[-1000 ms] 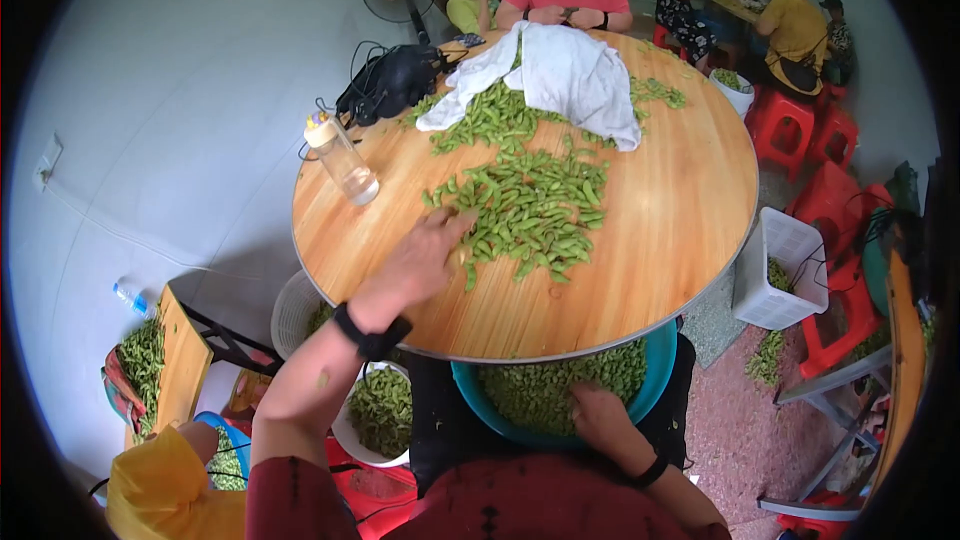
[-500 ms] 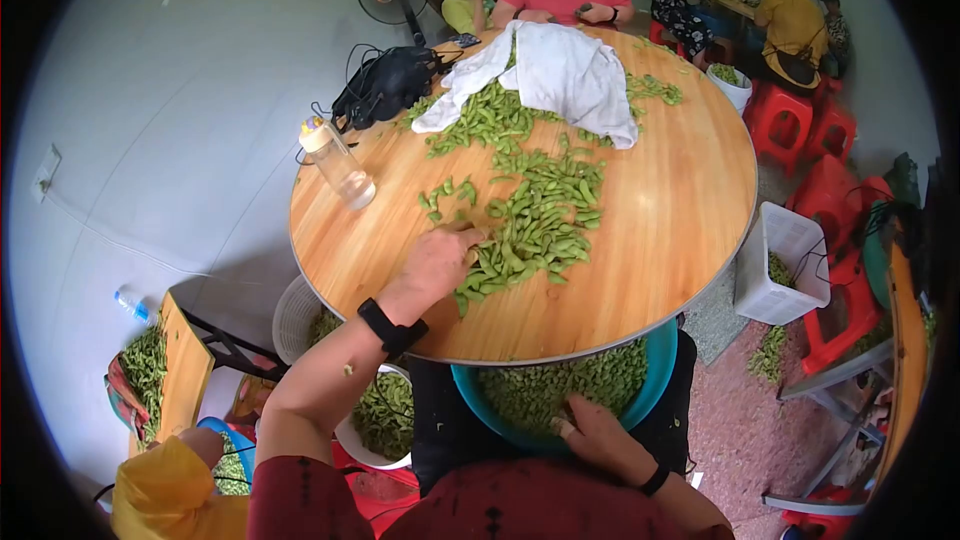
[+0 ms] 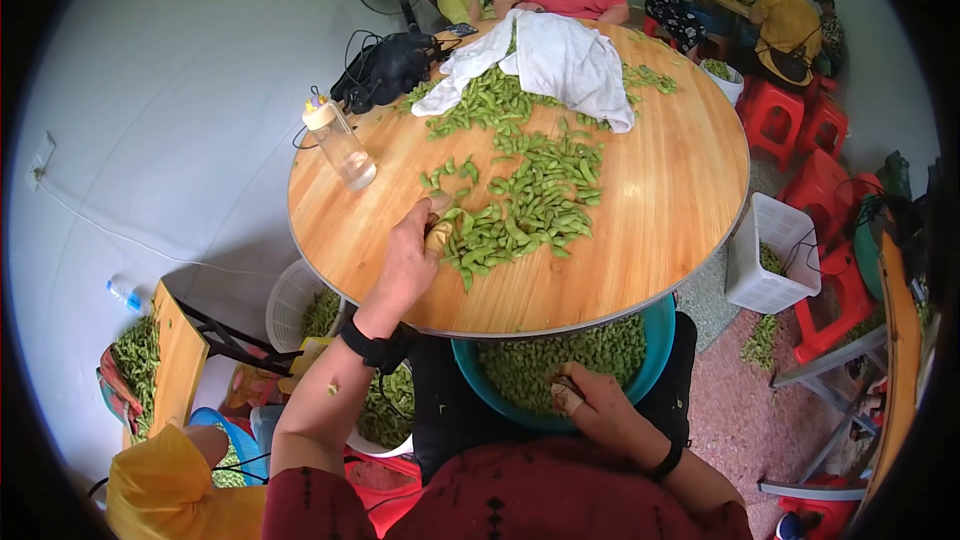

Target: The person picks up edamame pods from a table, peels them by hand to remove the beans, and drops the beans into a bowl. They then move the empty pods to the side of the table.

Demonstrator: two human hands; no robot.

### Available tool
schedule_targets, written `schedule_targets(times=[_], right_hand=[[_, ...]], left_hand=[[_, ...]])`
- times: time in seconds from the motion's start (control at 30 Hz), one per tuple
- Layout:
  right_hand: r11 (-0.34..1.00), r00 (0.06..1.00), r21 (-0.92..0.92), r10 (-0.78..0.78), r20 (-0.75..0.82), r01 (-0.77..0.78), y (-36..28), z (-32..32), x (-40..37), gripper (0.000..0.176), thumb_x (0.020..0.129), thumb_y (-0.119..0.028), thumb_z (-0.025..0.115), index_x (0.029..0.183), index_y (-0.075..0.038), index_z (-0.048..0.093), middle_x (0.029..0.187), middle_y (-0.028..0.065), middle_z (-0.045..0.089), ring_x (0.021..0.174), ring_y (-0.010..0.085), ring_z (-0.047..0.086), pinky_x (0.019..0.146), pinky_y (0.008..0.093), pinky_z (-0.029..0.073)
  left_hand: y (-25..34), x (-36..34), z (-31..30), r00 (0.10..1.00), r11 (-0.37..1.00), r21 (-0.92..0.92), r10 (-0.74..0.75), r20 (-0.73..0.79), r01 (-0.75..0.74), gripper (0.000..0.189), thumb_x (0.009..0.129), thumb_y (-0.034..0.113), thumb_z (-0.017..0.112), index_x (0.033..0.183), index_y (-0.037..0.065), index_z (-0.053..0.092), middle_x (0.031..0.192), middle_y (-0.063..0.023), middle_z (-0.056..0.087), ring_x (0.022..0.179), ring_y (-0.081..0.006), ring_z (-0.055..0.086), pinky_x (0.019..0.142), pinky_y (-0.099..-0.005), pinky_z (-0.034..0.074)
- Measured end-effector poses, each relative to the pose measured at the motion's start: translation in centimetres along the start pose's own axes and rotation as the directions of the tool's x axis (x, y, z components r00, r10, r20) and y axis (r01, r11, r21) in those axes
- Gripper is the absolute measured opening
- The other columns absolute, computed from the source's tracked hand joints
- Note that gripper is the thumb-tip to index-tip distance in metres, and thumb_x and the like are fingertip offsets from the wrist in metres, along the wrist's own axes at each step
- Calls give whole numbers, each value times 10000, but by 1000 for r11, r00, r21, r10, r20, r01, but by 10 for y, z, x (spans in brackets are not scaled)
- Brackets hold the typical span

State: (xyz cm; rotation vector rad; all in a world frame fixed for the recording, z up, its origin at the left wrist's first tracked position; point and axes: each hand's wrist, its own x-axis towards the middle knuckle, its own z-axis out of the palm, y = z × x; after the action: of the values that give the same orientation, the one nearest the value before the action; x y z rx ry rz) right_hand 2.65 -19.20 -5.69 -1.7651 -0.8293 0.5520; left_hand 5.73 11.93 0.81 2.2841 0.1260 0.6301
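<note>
My left hand point(image 3: 408, 248) is at the left edge of a loose heap of green soybean pods point(image 3: 545, 195) on the round wooden table point(image 3: 670, 230). Its thumb and fingers are bent toward each other, with a tan wrapping on one digit; whatever they grip is too small to make out. Below the table's front edge, my right hand point(image 3: 592, 402) is closed over a teal basin point(image 3: 658, 345) of shelled green beans point(image 3: 520, 380). A tan wrapping shows on one of its digits too, and its curled fingers hide what is in them.
A white cloth point(image 3: 570, 65) covers more pods at the back. A water bottle point(image 3: 342, 148) and a black bag point(image 3: 390, 75) stand on the left. A white bucket point(image 3: 385, 410) sits by my lap; a white crate point(image 3: 770, 265) and red stools are right. Other people sit around.
My left hand has drawn back left from the pods, its fingers lifting toward each other. My right hand has risen slightly over the basin and its fingers have curled. The view has shifted a little.
</note>
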Motion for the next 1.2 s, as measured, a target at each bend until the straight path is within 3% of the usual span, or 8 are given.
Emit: schedule_targets(times=[0.23,0.3,0.47,0.6,0.73,0.8,0.97,1.2], right_hand=[[980,999,198,38,0,-37,-26,0,8,244,961,-210,539,1105,-18,581,780,99,649,654,149,615,601,280,474],[566,930,739,241,276,-366,-42,-4,14,283,978,-297,545,1119,-57,593,744,43,625,547,96,516,497,222,387],[179,963,947,-4,271,-266,-21,3,21,232,966,-315,576,1013,-89,587,751,16,614,468,81,440,406,228,290],[305,961,913,139,240,-272,-21,7,17,133,919,-179,650,993,-104,570,761,12,621,481,72,452,409,221,281],[429,974,886,206,91,-174,-24,7,13,125,915,-140,647,1001,-95,567,762,4,622,508,58,462,428,212,300],[462,973,871,222,68,-166,-25,10,11,129,914,-135,647,1005,-89,568,760,1,621,515,56,466,437,209,314],[927,990,375,63,-129,-11,-21,20,7,118,938,-110,580,1030,-38,558,739,-7,592,550,78,496,515,232,419],[768,979,625,201,-26,-141,-21,5,-2,183,969,-126,509,1106,-14,559,752,28,585,579,84,509,551,255,439]], left_hand=[[39,-45,-1,997,946,-319,-41,58,58,230,877,-64,555,1090,-10,627,899,-81,648,784,-138,591,703,-266,481],[62,-64,4,994,970,-222,110,27,-101,235,844,-55,589,1060,13,650,882,-78,624,777,-163,585,693,-275,477],[77,-106,24,874,871,82,486,9,-485,265,719,-14,685,970,71,703,852,-74,571,780,-239,573,679,-302,472],[74,-128,34,854,852,87,506,120,-517,319,706,10,720,1018,70,690,855,-77,577,787,-240,578,680,-315,487],[79,-151,53,986,933,-338,-82,146,127,434,899,144,674,1277,1,518,1042,-109,632,947,-198,612,813,-322,506],[88,-154,62,931,646,-672,-215,296,362,478,933,192,635,1342,-5,483,1198,-126,603,1068,-175,588,913,-301,471],[81,-146,62,939,739,-615,-73,335,277,370,970,133,559,1313,-5,538,1240,-109,584,1119,-176,562,939,-290,453],[75,-139,54,975,867,-485,-7,221,116,261,953,40,534,1202,6,605,1120,-98,617,1021,-165,598,877,-278,470]])
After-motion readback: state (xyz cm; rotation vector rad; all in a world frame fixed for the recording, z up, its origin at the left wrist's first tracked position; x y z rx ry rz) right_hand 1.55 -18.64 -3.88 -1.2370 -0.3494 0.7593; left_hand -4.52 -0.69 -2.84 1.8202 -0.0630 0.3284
